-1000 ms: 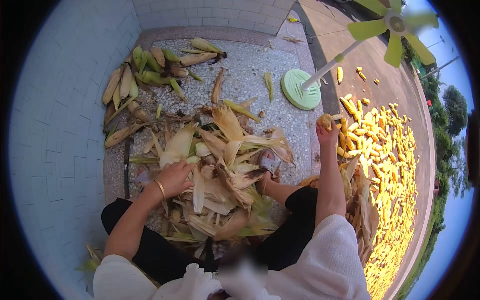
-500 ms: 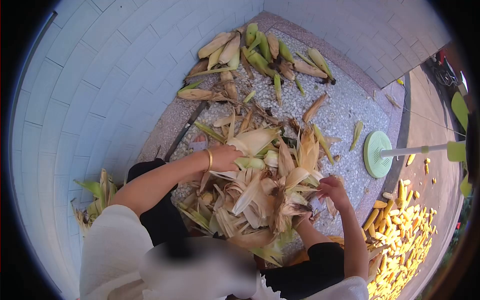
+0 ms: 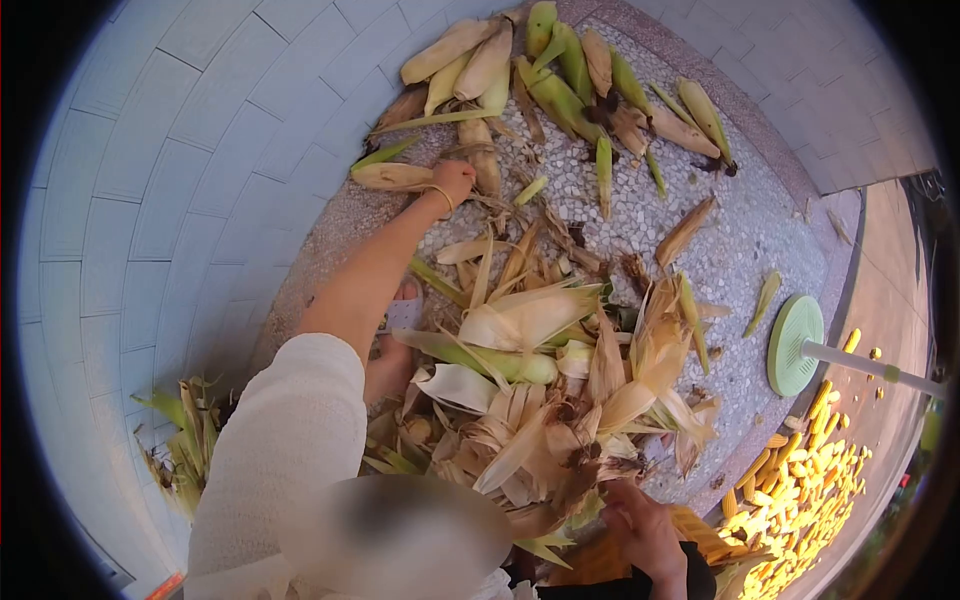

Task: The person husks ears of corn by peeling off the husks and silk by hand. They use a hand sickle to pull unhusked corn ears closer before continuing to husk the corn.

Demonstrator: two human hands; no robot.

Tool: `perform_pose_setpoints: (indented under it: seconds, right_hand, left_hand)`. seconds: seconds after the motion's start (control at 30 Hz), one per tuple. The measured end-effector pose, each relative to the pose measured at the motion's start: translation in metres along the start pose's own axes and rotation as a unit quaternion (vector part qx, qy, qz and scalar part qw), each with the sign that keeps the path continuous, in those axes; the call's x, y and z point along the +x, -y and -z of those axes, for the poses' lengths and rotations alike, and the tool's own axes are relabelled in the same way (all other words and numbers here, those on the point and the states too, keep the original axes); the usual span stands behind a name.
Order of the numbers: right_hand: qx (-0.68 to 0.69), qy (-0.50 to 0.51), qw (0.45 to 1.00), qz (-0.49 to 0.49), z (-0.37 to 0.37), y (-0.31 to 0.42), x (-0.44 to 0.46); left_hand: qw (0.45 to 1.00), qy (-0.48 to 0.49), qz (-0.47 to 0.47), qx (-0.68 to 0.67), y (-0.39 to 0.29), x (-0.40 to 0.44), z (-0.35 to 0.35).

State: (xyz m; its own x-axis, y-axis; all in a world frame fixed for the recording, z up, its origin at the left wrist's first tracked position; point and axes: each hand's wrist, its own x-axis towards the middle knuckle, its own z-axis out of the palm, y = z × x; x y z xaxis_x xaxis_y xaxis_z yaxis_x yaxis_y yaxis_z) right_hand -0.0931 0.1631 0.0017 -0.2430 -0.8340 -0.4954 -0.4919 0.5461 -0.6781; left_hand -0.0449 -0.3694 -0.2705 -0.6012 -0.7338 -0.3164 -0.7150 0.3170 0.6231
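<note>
My left hand (image 3: 456,182) reaches to the far left of the floor, fingers closed at the end of a dry-husked ear of corn (image 3: 395,177). Another brown-husked ear (image 3: 480,155) lies right beside its fingertips. My right hand (image 3: 640,525) is low at the front, fingers curled, close to the dark, withered end of some husks; whether anything is in it is hidden. Between the two hands spreads a heap of stripped corn husks (image 3: 530,420), pale and green, with a large cream husk (image 3: 530,315) on top.
Several unhusked ears (image 3: 570,70) are piled against the far wall. A green round base with a pole (image 3: 797,345) stands on the right. Beyond it lie many husked yellow cobs (image 3: 800,490). Tiled wall (image 3: 180,190) borders the left; husks (image 3: 185,440) sit by it.
My left hand has left the husk heap and stretched forward to the ears near the wall. My right hand has drawn back toward my body. The view has shifted slightly.
</note>
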Motion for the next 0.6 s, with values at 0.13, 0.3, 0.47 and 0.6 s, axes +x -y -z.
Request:
perform_pose_setpoints:
  seconds: [0.13, 0.3, 0.47, 0.6]
  right_hand:
    - [-0.140, 0.024, 0.988, -0.065, 0.009, 0.003, 0.021]
    - [-0.135, 0.005, 0.990, -0.033, 0.010, -0.003, 0.016]
    - [-0.126, 0.019, 0.991, -0.050, 0.006, -0.009, -0.006]
    - [-0.160, 0.005, 0.987, -0.021, 0.012, 0.015, -0.022]
  left_hand:
    - [0.993, -0.005, 0.114, 0.011, -0.001, 0.043, -0.057]
    - [0.964, -0.028, 0.263, -0.028, -0.020, 0.024, -0.085]
    - [0.956, -0.008, 0.273, -0.108, -0.028, -0.024, -0.059]
    - [0.987, 0.110, 0.100, -0.062, -0.028, -0.076, -0.008]
